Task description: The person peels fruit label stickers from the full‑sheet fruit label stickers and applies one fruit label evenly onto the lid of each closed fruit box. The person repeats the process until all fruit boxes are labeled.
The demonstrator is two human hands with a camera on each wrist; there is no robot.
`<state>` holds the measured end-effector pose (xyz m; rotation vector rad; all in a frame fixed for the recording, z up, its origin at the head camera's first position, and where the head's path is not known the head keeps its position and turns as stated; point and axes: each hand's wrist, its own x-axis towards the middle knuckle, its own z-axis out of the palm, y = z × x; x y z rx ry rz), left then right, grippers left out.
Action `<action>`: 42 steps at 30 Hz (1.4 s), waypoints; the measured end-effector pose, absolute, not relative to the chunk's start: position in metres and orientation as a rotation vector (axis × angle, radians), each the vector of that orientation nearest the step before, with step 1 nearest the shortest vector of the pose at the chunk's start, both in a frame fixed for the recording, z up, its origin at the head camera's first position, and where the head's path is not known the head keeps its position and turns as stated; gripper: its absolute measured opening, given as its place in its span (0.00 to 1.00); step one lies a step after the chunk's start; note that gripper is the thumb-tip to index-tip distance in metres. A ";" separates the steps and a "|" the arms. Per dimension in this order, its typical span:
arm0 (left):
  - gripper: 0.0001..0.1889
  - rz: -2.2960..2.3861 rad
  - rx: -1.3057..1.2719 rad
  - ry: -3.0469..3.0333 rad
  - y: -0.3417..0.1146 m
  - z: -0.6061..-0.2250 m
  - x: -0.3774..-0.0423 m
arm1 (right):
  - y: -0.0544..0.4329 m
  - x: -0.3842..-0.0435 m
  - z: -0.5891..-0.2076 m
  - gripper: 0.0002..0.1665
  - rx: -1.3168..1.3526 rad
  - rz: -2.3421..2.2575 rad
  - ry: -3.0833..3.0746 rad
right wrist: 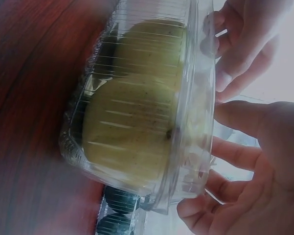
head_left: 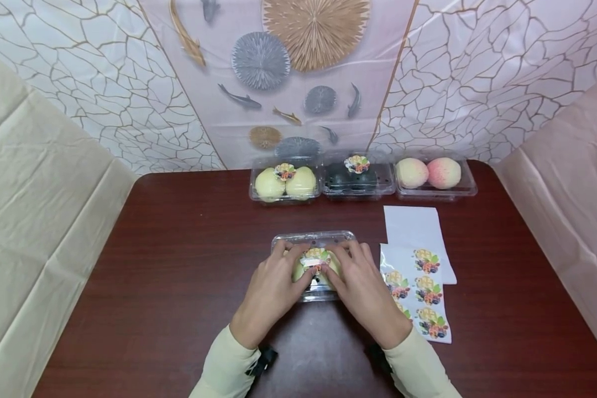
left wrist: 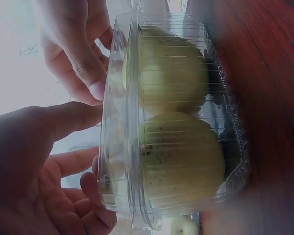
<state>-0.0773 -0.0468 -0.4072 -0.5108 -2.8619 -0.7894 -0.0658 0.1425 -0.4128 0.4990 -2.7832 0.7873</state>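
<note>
A clear plastic clamshell box (head_left: 319,296) stands shut on the table between both hands. Through its ribbed wall, two pale yellow-green round fruits (left wrist: 183,161) show in the left wrist view. On the lid lies a fruit-print sticker (head_left: 315,254), partly covered by fingers. The left hand (head_left: 273,279) touches the lid from the left, its thumb on the sticker's near edge. From the other side the right hand (head_left: 362,284) does likewise, with its thumb close to the left one. In the right wrist view, the right hand's fingertips (right wrist: 188,208) rest along the lid's edge.
Along the back stand three clear boxes: yellow-green fruits (head_left: 270,184) with a sticker, a dark-filled box (head_left: 350,179) with a sticker, and pink-white peaches (head_left: 444,173). A sticker sheet (head_left: 405,257) overlaps white paper (head_left: 413,224) by the right hand.
</note>
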 end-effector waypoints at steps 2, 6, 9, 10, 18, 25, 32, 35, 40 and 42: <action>0.23 -0.794 -0.523 -2.863 -0.047 -0.407 -0.078 | 0.143 -0.066 -0.412 0.25 0.500 0.789 -2.793; 0.23 -0.809 -0.517 -2.870 -0.046 -0.407 -0.079 | 0.142 -0.067 -0.411 0.25 0.515 0.791 -2.806; 0.20 -0.864 -0.443 -2.857 -0.046 -0.406 -0.079 | 0.140 -0.070 -0.410 0.23 0.467 0.815 -2.811; 0.19 -0.885 -0.414 -2.852 -0.045 -0.406 -0.079 | 0.139 -0.071 -0.409 0.22 0.437 0.830 -2.813; 0.10 -0.990 -0.314 -2.848 -0.045 -0.406 -0.082 | 0.138 -0.077 -0.409 0.14 0.270 1.043 -2.806; 0.12 -1.083 -0.313 -2.882 -0.047 -0.404 -0.085 | 0.141 -0.075 -0.409 0.14 0.235 1.310 -2.736; 0.09 -1.107 -0.300 -2.852 -0.046 -0.404 -0.089 | 0.139 -0.077 -0.408 0.11 0.218 1.325 -2.755; 0.09 -1.050 -0.366 -2.801 -0.046 -0.405 -0.090 | 0.138 -0.079 -0.406 0.09 0.175 1.309 -2.788; 0.13 -0.966 -0.578 -2.749 -0.049 -0.404 -0.093 | 0.141 -0.082 -0.401 0.07 0.143 1.384 -2.801; 0.18 -0.885 -0.669 -2.737 -0.051 -0.403 -0.093 | 0.144 -0.083 -0.398 0.07 0.145 1.562 -2.772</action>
